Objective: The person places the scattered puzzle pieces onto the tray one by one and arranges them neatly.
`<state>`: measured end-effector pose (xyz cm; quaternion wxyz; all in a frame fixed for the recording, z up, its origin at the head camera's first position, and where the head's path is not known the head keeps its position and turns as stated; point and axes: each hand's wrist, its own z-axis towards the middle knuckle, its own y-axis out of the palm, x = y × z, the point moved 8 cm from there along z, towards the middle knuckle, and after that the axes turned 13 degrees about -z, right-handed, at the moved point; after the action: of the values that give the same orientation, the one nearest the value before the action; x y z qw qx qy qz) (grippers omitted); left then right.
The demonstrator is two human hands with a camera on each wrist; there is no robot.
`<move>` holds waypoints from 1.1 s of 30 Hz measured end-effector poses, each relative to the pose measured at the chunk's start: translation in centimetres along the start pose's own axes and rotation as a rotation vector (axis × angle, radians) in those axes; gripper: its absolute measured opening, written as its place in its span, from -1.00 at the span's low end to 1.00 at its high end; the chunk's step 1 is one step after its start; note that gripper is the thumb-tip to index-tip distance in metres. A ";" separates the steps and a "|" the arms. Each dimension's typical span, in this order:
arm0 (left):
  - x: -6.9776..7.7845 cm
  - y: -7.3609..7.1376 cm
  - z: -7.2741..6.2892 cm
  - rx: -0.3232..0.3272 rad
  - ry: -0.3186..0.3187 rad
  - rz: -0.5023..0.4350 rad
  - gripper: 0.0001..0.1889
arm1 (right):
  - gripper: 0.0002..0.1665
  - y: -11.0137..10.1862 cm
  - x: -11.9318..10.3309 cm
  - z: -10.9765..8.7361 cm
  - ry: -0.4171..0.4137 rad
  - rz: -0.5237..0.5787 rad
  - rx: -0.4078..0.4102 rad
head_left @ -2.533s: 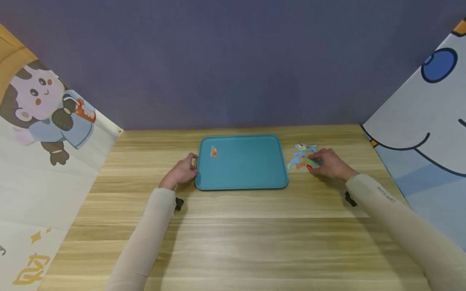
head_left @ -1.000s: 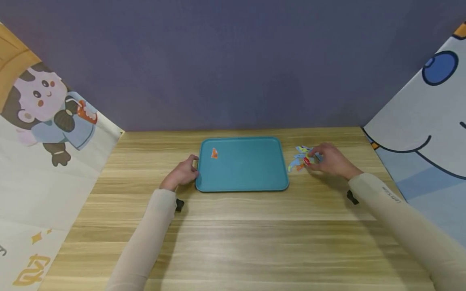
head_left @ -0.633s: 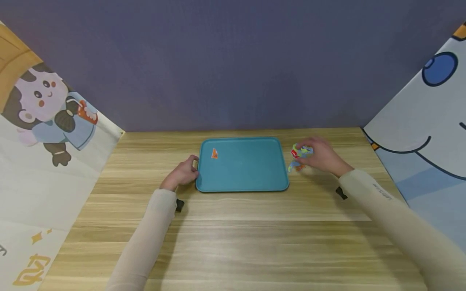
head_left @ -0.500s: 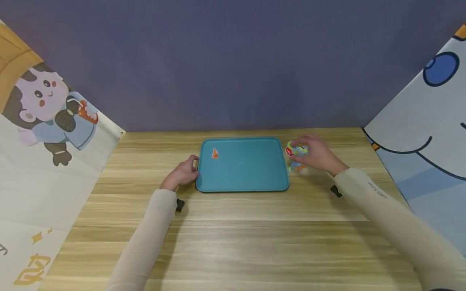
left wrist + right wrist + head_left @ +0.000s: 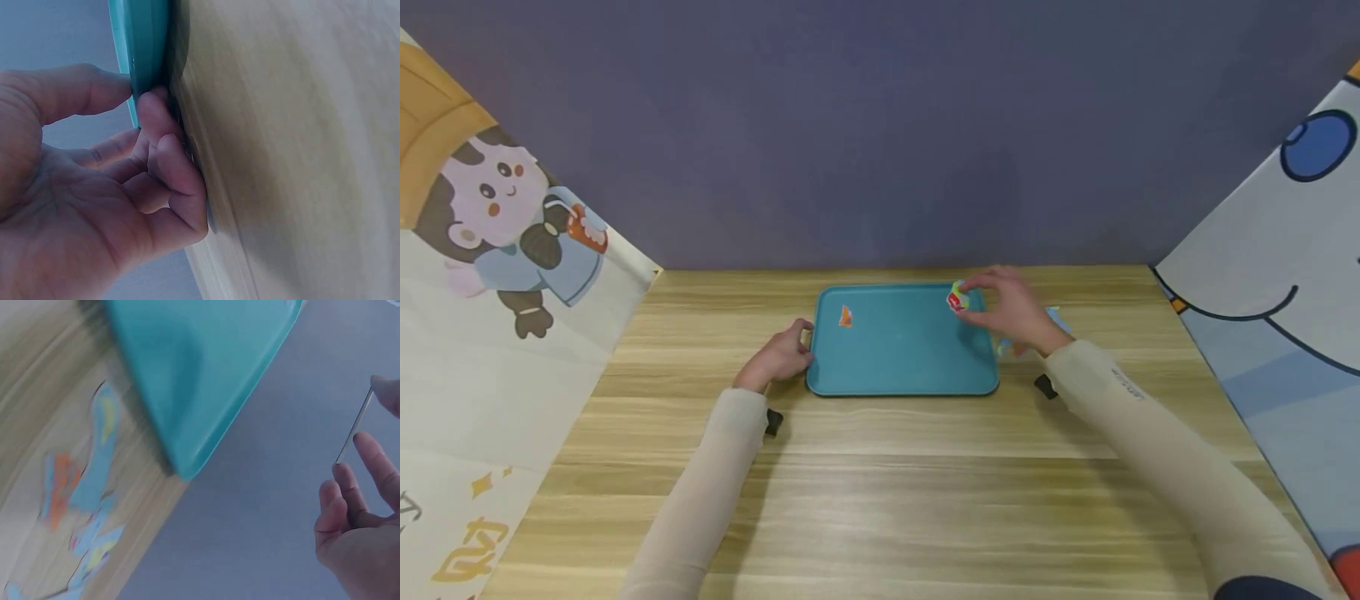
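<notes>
My left hand (image 5: 781, 357) grips the left edge of a teal tray (image 5: 895, 362). In the left wrist view its thumb (image 5: 103, 94) touches the rim, with the fingers curled at the tray's side. Over the tray's back right part, my right hand (image 5: 1011, 312) pinches a thin puzzle piece (image 5: 957, 298) printed red and yellow-green. The right wrist view shows that piece (image 5: 354, 428) edge-on between thumb and fingertips, clear of the tray. An orange puzzle piece (image 5: 846, 317) lies in the tray's back left part.
Several light-blue, yellow and orange puzzle pieces (image 5: 94, 475) lie on the wooden table (image 5: 880, 500) right of the tray, partly hidden by my right hand in the head view. A dark blue wall (image 5: 880, 150) rises behind; printed panels (image 5: 1247, 275) flank both sides.
My right hand has picked the red and yellow-green puzzle piece from the pile and carried it left over the tray. My left hand has stayed at the tray's edge.
</notes>
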<state>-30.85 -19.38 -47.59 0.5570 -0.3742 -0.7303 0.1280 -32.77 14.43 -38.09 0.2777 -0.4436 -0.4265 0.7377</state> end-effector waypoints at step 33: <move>-0.2 -0.1 0.1 0.015 -0.011 0.004 -0.42 | -0.58 12.2 -5.4 7.4 -0.009 0.000 -0.219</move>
<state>-30.98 -19.49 -47.72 0.5557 -0.3708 -0.7315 0.1368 -37.30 1.44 -44.77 0.2257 -0.4679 -0.5059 0.6886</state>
